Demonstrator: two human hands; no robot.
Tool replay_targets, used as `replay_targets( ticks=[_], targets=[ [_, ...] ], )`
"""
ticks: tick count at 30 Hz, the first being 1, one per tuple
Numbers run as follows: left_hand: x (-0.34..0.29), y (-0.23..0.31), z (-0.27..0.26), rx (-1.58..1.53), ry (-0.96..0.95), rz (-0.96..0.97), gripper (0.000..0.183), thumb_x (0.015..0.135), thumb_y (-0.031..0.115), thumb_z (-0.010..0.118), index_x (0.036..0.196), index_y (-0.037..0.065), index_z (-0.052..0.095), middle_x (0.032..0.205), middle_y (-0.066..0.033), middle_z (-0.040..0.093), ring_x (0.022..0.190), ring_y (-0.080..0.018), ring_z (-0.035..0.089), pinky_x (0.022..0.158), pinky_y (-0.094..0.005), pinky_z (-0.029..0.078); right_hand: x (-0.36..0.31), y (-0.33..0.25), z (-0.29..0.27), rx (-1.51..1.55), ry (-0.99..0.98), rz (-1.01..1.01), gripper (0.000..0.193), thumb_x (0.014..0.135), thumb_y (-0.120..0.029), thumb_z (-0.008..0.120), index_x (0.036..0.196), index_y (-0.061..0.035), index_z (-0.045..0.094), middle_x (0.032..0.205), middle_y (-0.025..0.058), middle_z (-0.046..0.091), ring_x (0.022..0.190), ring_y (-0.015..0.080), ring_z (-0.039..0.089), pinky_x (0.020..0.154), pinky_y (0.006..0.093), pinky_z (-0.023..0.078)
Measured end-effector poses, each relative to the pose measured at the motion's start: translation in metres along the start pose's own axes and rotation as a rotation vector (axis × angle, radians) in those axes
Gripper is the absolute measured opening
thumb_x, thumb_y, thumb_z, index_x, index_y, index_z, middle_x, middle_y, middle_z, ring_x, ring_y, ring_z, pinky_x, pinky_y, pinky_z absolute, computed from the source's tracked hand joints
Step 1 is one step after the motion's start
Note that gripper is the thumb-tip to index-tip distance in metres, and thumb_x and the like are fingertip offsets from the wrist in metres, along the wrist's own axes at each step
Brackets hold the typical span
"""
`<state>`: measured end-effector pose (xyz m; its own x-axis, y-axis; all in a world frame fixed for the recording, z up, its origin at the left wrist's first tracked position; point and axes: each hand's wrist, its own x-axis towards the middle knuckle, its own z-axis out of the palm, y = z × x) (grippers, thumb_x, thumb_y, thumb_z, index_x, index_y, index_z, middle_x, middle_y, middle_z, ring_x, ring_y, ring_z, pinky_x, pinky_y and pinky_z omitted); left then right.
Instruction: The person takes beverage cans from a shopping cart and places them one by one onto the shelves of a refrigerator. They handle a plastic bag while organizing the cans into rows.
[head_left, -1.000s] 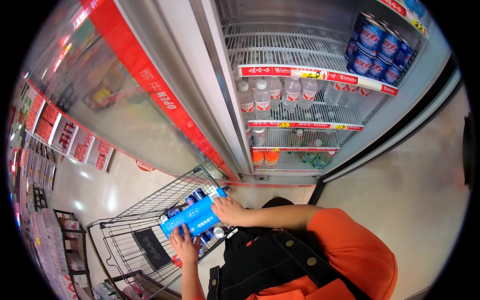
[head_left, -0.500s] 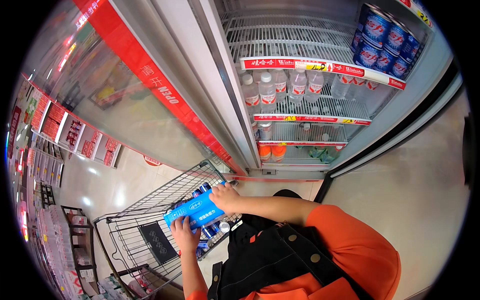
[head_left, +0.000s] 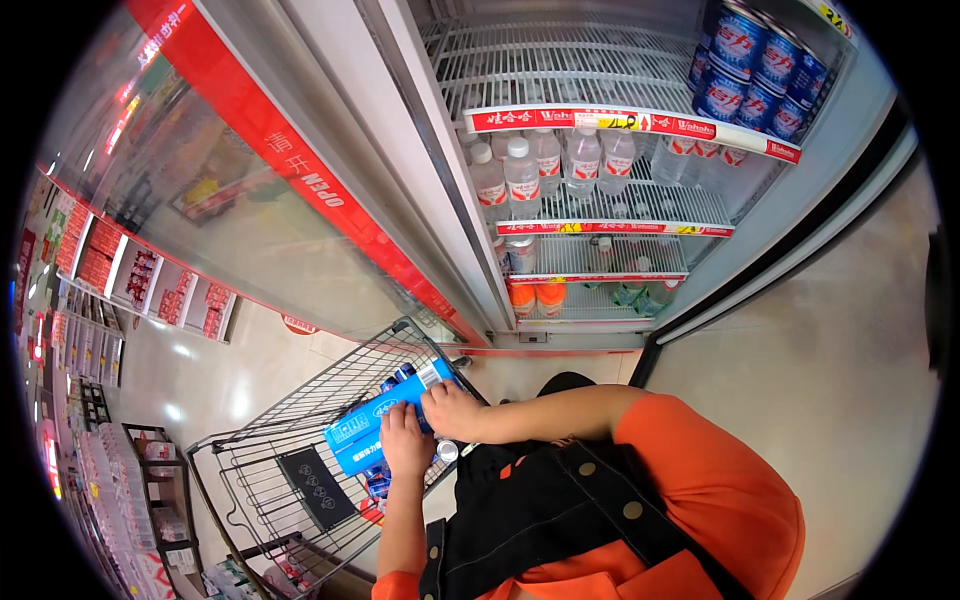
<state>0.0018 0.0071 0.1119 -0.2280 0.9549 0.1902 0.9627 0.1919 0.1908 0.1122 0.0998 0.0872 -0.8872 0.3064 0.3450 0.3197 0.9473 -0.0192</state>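
A long blue carton (head_left: 352, 428) lies slanted above the shopping cart (head_left: 262, 470), resting over several blue cans (head_left: 378, 478). My left hand (head_left: 405, 440) is closed on the middle of its near side, fingers bent over the upper face. Right beside it, my right hand (head_left: 453, 410) grips the carton near its right end, fingers curled and thumb side toward the left hand. What the fingertips press against is partly hidden. One can with a silver top (head_left: 447, 451) stands just below my right hand in the cart.
An upright fridge stands ahead, its red-edged glass door (head_left: 300, 165) swung open to the left. Blue cans (head_left: 738, 50) sit on its top shelf, clear water bottles (head_left: 523, 180) below, orange-capped bottles (head_left: 550, 298) lowest. Store shelves (head_left: 150, 275) line the left.
My left hand has moved right, from the carton's left part to its middle beside my right hand. The carton has turned, so a different face and a barcode patch now show.
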Motion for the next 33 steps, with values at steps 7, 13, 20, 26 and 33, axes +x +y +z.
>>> replay_targets(
  ticks=[7,13,20,26,33],
  targets=[
    [-0.004,0.001,0.007,0.057,0.051,0.027,0.047,0.057,0.004,0.064,0.102,-0.003,0.054,0.110,-0.0171,0.052,0.102,-0.0351,0.049,0.089,-0.0424,0.040,0.010,0.005,0.010,0.134,-0.004,0.120,0.010,0.069,-0.015,0.055,0.074,-0.0064,0.058,0.080,0.0083,0.054,0.080,0.0232,0.050,0.071,0.0338,0.039],
    [0.001,0.007,-0.004,0.036,-0.045,-0.035,0.054,0.051,0.006,0.071,0.101,0.000,0.054,0.108,-0.0153,0.052,0.102,-0.0340,0.048,0.088,-0.0402,0.041,0.019,0.013,0.006,0.234,-0.180,0.175,0.022,0.059,-0.011,0.066,0.081,-0.0081,0.061,0.086,0.0092,0.056,0.087,0.0231,0.052,0.078,0.0345,0.038],
    [0.024,0.018,-0.014,0.181,-0.281,-0.159,0.049,0.048,0.017,0.076,0.091,0.007,0.055,0.099,-0.0104,0.053,0.097,-0.0302,0.050,0.075,-0.0418,0.043,0.017,0.013,0.007,0.214,-0.183,0.176,0.014,0.065,-0.014,0.062,0.078,-0.0086,0.059,0.084,0.0081,0.056,0.085,0.0231,0.053,0.069,0.0327,0.041],
    [0.033,0.014,-0.016,0.227,-0.468,-0.096,0.049,0.047,0.025,0.078,0.087,0.009,0.056,0.090,-0.0077,0.055,0.088,-0.0268,0.055,0.071,-0.0396,0.047,0.003,0.002,0.010,0.085,-0.044,0.138,0.009,0.071,-0.017,0.054,0.074,-0.0100,0.058,0.079,0.0055,0.054,0.078,0.0205,0.052,0.064,0.0322,0.041],
    [0.036,0.008,-0.021,0.197,-0.558,0.022,0.048,0.049,0.032,0.078,0.084,0.008,0.058,0.084,-0.0089,0.057,0.081,-0.0270,0.058,0.069,-0.0364,0.049,0.011,0.015,0.005,0.234,-0.226,0.101,0.013,0.067,-0.016,0.061,0.078,-0.0083,0.060,0.083,0.0082,0.057,0.082,0.0236,0.055,0.063,0.0348,0.046]
  ],
)
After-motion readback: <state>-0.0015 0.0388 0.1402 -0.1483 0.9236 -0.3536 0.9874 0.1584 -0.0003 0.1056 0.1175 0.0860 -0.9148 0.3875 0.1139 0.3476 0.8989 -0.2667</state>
